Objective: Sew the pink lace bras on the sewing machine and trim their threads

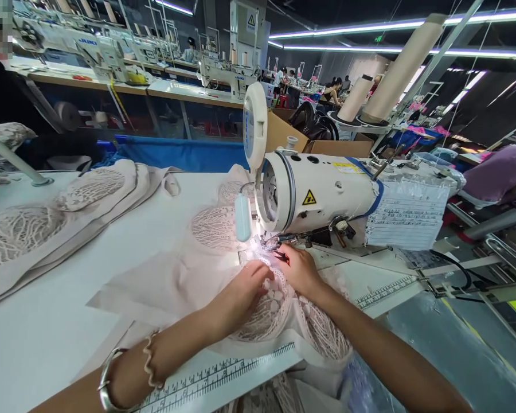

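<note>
A pale pink lace garment piece (pixel 266 315) lies under the lit needle area of a white sewing machine (pixel 322 192). Pressed on the fabric just in front of the needle, my left hand (pixel 245 284) has its fingers bent and pinching the lace edge. My right hand (pixel 301 269) is closed at the right of the presser foot (pixel 269 244), with a small dark pointed tool (pixel 281 256) between its fingers; its exact kind is unclear. Sheer fabric (pixel 155 287) spreads left of my hands. The fingertips of both hands are partly hidden.
Stacked lace pieces (pixel 90 192) lie on the table's left. A printed ruler (pixel 223 378) runs along the front edge. Two thread cones (pixel 406 69) stand behind the machine, near a cardboard box (pixel 284 135). A handwritten sheet (pixel 404 215) hangs at right. Other people sit farther back.
</note>
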Motion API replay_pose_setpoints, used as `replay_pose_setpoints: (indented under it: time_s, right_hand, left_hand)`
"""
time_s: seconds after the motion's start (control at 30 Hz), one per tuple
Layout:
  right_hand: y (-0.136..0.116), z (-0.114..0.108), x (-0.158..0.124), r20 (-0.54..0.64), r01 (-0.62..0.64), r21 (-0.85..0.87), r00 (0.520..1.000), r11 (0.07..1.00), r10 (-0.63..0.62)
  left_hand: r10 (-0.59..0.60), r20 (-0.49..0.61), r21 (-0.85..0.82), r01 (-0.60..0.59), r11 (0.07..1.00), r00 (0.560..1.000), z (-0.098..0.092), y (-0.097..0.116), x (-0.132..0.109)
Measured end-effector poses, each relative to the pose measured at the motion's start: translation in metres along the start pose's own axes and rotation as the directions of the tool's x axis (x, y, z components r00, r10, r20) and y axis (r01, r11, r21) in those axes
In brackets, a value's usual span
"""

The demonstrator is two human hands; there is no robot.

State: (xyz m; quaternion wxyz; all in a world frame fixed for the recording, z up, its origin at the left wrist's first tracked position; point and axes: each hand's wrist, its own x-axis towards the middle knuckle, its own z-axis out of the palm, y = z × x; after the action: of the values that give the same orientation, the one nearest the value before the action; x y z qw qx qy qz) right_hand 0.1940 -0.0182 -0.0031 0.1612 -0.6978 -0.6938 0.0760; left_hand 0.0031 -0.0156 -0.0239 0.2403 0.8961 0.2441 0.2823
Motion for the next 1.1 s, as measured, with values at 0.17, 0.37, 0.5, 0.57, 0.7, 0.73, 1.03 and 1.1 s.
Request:
replay_pose_setpoints:
  time_s: [0.17, 0.37, 0.5, 0.57, 0.7, 0.73, 1.03, 1.1]
  right_hand:
    - [0.001, 0.001, -0.005, -0.001, 0.044, 0.022, 0.999, 0.999, -0.044]
    - [-0.002, 0.002, -0.009, -0.024, 0.047, 0.046, 0.999, 0.998, -0.046]
    - [-0.001, 0.003, -0.012, -0.045, 0.105, 0.076, 0.994, 0.992, -0.102]
    - [0.0, 0.004, -0.014, -0.05, 0.127, 0.07, 0.991, 0.989, -0.124]
    - [0.0, 0.009, -0.019, -0.058, 0.183, 0.016, 0.982, 0.983, -0.182]
    - [0.0, 0.011, -0.02, -0.066, 0.202, -0.007, 0.977, 0.979, -0.202]
    - [-0.001, 0.013, -0.025, -0.066, 0.398, -0.181, 0.908, 0.899, -0.415]
    - [0.0, 0.013, -0.026, -0.066, 0.426, -0.21, 0.892, 0.88, -0.448]
  left_hand:
    - [0.044, -0.104, 0.389, 0.0, 0.921, 0.994, 0.005, -0.005, -0.005]
    - [0.078, 0.015, 0.553, -0.073, 0.83, 0.997, 0.003, 0.003, -0.007]
    - [0.078, 0.003, 0.49, -0.07, 0.869, 0.997, -0.001, 0.002, -0.004]
    - [0.076, 0.007, 0.476, -0.07, 0.877, 0.997, -0.003, 0.001, -0.003]
    - [0.084, 0.043, 0.446, -0.094, 0.89, 0.996, -0.002, 0.001, -0.002]
    - [0.094, 0.041, 0.443, -0.103, 0.89, 0.995, -0.002, 0.001, -0.001]
    - [0.095, 0.105, 0.462, -0.133, 0.877, 0.99, -0.003, -0.001, 0.005]
    - [0.077, 0.105, 0.449, -0.116, 0.886, 0.992, -0.004, 0.0, 0.006]
